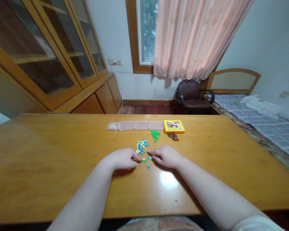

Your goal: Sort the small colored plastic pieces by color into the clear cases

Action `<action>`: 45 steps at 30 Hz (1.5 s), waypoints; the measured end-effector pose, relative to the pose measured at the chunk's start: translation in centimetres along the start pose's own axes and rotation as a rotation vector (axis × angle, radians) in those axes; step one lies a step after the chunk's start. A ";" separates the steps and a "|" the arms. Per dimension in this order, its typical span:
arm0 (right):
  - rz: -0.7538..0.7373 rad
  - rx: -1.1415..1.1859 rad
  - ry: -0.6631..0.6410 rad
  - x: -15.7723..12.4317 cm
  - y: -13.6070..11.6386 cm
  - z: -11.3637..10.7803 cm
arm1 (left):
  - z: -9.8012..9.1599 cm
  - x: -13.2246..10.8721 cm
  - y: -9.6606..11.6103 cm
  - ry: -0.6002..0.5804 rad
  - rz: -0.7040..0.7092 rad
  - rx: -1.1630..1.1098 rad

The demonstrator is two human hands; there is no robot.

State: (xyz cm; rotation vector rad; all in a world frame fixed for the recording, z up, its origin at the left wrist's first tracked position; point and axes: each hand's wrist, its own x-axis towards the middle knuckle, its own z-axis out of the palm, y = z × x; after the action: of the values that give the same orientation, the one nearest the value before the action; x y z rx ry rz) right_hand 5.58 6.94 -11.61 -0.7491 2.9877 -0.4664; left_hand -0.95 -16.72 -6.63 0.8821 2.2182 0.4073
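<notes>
My left hand rests on the wooden table with its index finger stretched to a small group of green, blue and pale toy building bricks. On the other side of that group, my right hand reaches in with index finger and thumb apart. I see nothing held in either hand; the bricks at the fingertips are very small. Just beyond the hands is a loose pile of blue, yellow and pale bricks. A lone blue brick lies nearer to me.
Farther back are a green brick pile and a brown brick pile. Behind them stand a yellow printed box and a row of clear plastic trays. An office chair is past the table's far edge.
</notes>
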 end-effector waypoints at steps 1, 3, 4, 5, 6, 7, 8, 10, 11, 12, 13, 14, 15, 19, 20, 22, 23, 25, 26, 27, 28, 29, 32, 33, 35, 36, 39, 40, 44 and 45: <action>-0.016 0.010 -0.007 0.0 0.0 0.1 | 0.0 0.0 0.1 0.006 0.000 0.010; -0.042 0.024 -0.011 0.0 0.2 0.2 | 0.0 0.0 0.2 0.023 0.003 0.034; -0.051 0.027 -0.007 0.0 0.2 0.3 | -0.1 0.0 0.2 0.034 0.003 0.042; -0.061 0.028 -0.002 0.0 0.2 0.4 | -0.1 0.0 0.3 0.047 0.002 0.050; -0.073 0.028 0.003 0.0 0.3 0.4 | -0.1 0.0 0.3 0.057 0.000 0.057; -0.087 0.029 0.007 0.0 0.3 0.5 | -0.1 0.0 0.3 0.063 -0.002 0.061; -0.105 0.031 0.009 0.0 0.3 0.5 | -0.2 0.0 0.3 0.064 -0.002 0.059; -0.148 0.041 0.007 -0.1 0.3 0.4 | -0.1 0.0 0.3 0.049 -0.002 0.041; -0.172 0.047 0.003 -0.1 0.3 0.4 | -0.1 0.1 0.2 0.036 -0.005 0.031; -0.193 0.052 -0.003 -0.2 0.3 0.3 | -0.1 0.2 0.2 0.025 -0.010 0.021; -0.210 0.055 -0.010 -0.2 0.3 0.3 | 0.0 0.3 0.1 0.020 -0.015 0.014; -0.219 0.055 -0.017 -0.2 0.3 0.3 | 0.0 0.4 0.1 0.016 -0.018 0.011; -0.217 0.052 -0.022 -0.2 0.3 0.3 | 0.1 0.5 0.0 0.016 -0.016 0.008; -0.132 0.024 -0.021 -0.1 0.2 0.2 | 0.1 0.5 -0.1 0.056 0.024 -0.004; -0.102 0.017 -0.020 0.0 0.1 0.2 | 0.1 0.4 -0.1 0.066 0.035 -0.001; -0.040 0.004 -0.019 0.0 0.0 0.1 | 0.2 0.4 0.1 0.056 0.061 0.003; -0.011 -0.003 -0.019 0.1 0.0 0.1 | 0.3 0.4 0.2 0.032 0.072 0.000; 0.030 -0.019 -0.023 0.1 0.0 0.1 | 0.7 0.5 0.4 -0.043 0.082 -0.023; 0.036 -0.026 -0.025 0.1 0.0 0.0 | 0.9 0.7 0.5 -0.079 0.083 -0.041; 0.032 -0.029 -0.027 0.1 0.0 0.0 | 1.1 0.8 0.6 -0.111 0.080 -0.057; 0.020 -0.028 -0.028 0.1 0.1 0.0 | 1.3 0.9 0.7 -0.128 0.078 -0.067; 0.002 -0.023 -0.028 0.1 0.1 -0.1 | 1.5 1.0 0.7 -0.130 0.077 -0.067; -0.060 0.012 -0.034 0.0 0.1 -0.3 | 1.6 1.4 0.8 -0.077 0.077 -0.016; -0.069 0.024 -0.032 -0.1 0.0 -0.4 | 1.6 1.5 0.7 -0.049 0.079 0.006; -0.068 0.044 -0.018 -0.1 0.0 -0.4 | 1.4 1.6 0.5 0.010 0.083 0.036; -0.061 0.050 -0.011 -0.1 -0.1 -0.4 | 1.3 1.6 0.3 0.043 0.086 0.044; -0.047 0.043 -0.018 0.0 -0.1 -0.2 | 0.9 1.6 -0.2 0.116 0.098 0.050; -0.047 0.035 -0.024 0.0 -0.1 -0.2 | 0.8 1.6 -0.3 0.121 0.100 0.046; -0.085 0.016 -0.019 -0.2 0.0 -0.4 | 0.6 1.4 -0.6 0.042 0.054 0.005; -0.100 0.014 -0.015 -0.2 0.1 -0.5 | 0.7 1.4 -0.6 0.032 0.041 0.005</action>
State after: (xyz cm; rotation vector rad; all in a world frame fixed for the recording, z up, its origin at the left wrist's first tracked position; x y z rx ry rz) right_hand 5.70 7.23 -11.19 -0.8998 2.9400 -0.4828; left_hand -1.47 -16.12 -8.12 0.9307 2.2343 0.4384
